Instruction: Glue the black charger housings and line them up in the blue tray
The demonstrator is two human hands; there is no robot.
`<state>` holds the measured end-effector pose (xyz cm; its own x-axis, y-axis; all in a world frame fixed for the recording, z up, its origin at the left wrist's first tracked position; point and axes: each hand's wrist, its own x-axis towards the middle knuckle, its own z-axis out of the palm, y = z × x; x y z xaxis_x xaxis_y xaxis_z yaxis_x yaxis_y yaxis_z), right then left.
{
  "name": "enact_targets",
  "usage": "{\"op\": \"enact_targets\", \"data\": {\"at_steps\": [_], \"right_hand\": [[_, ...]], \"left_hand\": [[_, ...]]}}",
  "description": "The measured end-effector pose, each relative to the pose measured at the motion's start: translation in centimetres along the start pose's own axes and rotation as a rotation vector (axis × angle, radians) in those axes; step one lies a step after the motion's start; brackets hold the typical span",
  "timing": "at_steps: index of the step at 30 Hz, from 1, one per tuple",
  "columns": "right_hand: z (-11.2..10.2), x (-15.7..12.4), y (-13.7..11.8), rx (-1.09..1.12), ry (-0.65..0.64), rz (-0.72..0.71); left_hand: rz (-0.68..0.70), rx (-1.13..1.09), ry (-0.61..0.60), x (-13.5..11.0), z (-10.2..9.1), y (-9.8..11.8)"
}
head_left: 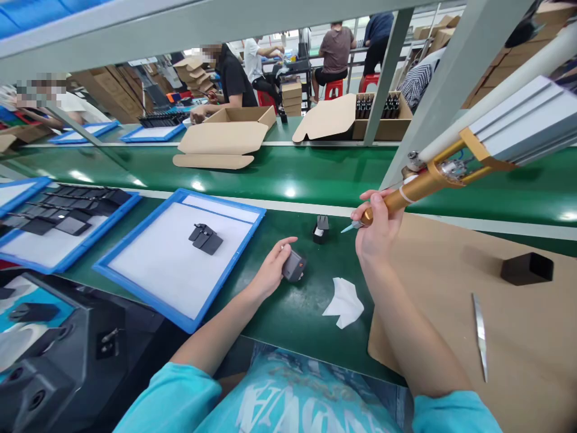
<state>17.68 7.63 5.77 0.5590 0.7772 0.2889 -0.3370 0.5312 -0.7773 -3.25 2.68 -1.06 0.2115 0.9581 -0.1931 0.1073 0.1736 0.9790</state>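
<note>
Left hand (271, 267) and right hand (381, 225), one each; grey block (294, 266), one, in left hand over green bench (279, 325); gold dispenser (421, 187), small black piece (323, 222), white tissue (345, 302), hollow black case (523, 269), one each. Bare green between edges of blue-rimmed tray (228, 272) and brown board (442, 258), tissue intruding. At left, curls around block, index finger extended; at right, wraps around dispenser, pale-blue tip (348, 228) clear of block.

Factory assembly line: green table (279, 316) under my fingers (282, 243), long green conveyor-like strip (315, 174) just beyond them. Farther past fingers, open cardboard boxes (383, 130), co-workers (336, 51) seated on red stools (333, 88). Blue-rimmed trays (153, 258), one crowded with black parts (72, 222), left of my fingers.
</note>
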Motion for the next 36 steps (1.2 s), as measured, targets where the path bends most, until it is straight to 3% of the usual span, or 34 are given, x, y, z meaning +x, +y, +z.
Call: {"op": "enact_targets", "data": {"at_steps": [2, 4, 7, 10, 13, 17, 20, 23, 26, 29, 33, 36], "right_hand": [[-0.1, 0.0, 0.0, 0.006, -0.003, -0.007], [-0.1, 0.0, 0.1, 0.005, -0.006, -0.016], [-0.1, 0.1, 0.1, 0.000, 0.003, -0.030], [-0.1, 0.1, 0.2, 0.005, 0.008, -0.032], [-0.1, 0.0, 0.1, 0.016, 0.007, -0.032], [-0.1, -0.1, 0.1, 0.019, 0.010, -0.031], [-0.1, -0.1, 0.0, 0.012, -0.002, -0.013], [-0.1, -0.2, 0.0, 0.015, -0.014, 0.006], [-0.1, -0.2, -0.1, 0.009, -0.009, 0.014], [-0.2, -0.3, -0.2, 0.017, -0.005, 0.026], [-0.2, -0.2, -0.1, 0.021, -0.013, 0.021], [-0.3, -0.1, -0.1, 0.031, -0.012, 0.014]], "left_hand": [[-0.139, -0.313, 0.015, -0.3, -0.2, 0.8], [-0.209, -0.465, 0.004, -0.8, -0.5, 1.3], [-0.225, -0.527, 0.036, -1.7, -1.6, 1.4], [-0.145, -0.449, 0.100, -2.5, -3.9, 1.1], [0.021, -0.076, 0.234, -2.8, -7.6, 1.1], [0.219, 0.887, 0.533, -2.4, -13.6, 1.2], [0.279, 1.434, 0.534, -1.8, -16.8, 0.6], [0.295, 1.634, 0.471, -1.4, -18.0, 0.0], [0.373, 1.586, 0.547, -1.0, -16.6, 0.5], [0.480, 1.323, 0.554, 0.2, -12.3, 1.6], [0.489, 0.961, 0.146, 3.9, -3.8, 2.1], [0.416, 0.872, -0.042, 7.7, 1.0, 1.5]]}}
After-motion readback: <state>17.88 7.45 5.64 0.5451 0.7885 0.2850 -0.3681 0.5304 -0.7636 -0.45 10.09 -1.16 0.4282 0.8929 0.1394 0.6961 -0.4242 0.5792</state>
